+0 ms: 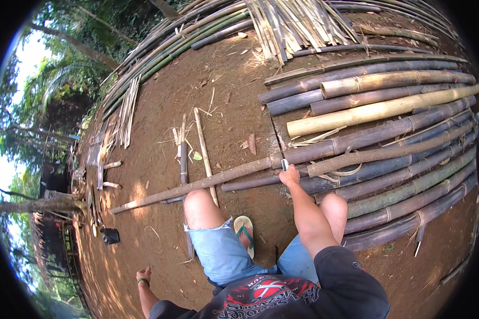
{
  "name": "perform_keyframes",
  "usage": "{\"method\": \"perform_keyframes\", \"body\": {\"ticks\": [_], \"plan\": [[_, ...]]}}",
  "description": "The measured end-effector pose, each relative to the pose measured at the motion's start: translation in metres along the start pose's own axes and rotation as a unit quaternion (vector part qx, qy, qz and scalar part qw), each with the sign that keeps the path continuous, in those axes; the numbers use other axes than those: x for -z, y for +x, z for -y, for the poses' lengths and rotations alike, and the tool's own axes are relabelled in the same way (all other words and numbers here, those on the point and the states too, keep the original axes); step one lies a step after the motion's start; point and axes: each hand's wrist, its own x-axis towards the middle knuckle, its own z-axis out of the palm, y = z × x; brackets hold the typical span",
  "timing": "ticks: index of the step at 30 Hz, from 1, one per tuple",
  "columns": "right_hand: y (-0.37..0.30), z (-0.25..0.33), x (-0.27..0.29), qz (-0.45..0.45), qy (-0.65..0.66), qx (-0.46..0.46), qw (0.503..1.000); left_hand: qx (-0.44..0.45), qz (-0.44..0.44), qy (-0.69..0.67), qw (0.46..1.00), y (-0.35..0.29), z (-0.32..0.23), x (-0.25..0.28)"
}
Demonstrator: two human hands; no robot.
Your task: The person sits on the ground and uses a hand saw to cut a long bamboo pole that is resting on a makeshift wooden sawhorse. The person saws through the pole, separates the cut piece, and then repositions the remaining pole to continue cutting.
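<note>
My right hand (pixel 289 175) is closed round the pale handle of what looks like a handsaw (pixel 285 164). Its thin dark blade seems to run away from me, across the long brown pole (pixel 223 174). That pole lies slantwise over the ground, its far-right end by the dark bamboo stack. My left hand (pixel 144 274), with a green band at the wrist, hangs out to the left side. Its fingers look loosely curled, with nothing visible in them. A second, rougher brown pole (pixel 388 155) rests on the bamboo just right of my right hand.
Thick bamboo poles (pixel 372 138) lie stacked to the right. Split bamboo strips (pixel 298 26) are piled at the back. Thinner sticks (pixel 203 149) lie under the long pole. Green poles (pixel 181 45) line the far left. A black bag (pixel 110 236) sits at left.
</note>
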Motion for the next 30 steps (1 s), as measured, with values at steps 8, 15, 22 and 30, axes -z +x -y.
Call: {"method": "perform_keyframes", "body": {"ticks": [8, 15, 22, 30], "plan": [[-0.008, -0.005, -0.021, -0.134, -0.06, 0.077, 0.986, 0.272, 0.26, -0.229, 0.898, -0.148, 0.144, -0.051], [-0.004, -0.005, -0.016, -0.146, -0.061, 0.058, 0.986, 0.052, -0.01, -0.075, 0.996, -0.044, 0.065, 0.021], [-0.022, 0.007, -0.031, -0.148, -0.017, 0.067, 0.987, -0.24, -0.057, 0.005, 0.969, 0.01, -0.207, 0.114], [-0.025, 0.013, -0.058, -0.199, 0.007, 0.13, 0.971, -0.379, 0.038, -0.001, 0.925, 0.077, -0.333, 0.055]]}}
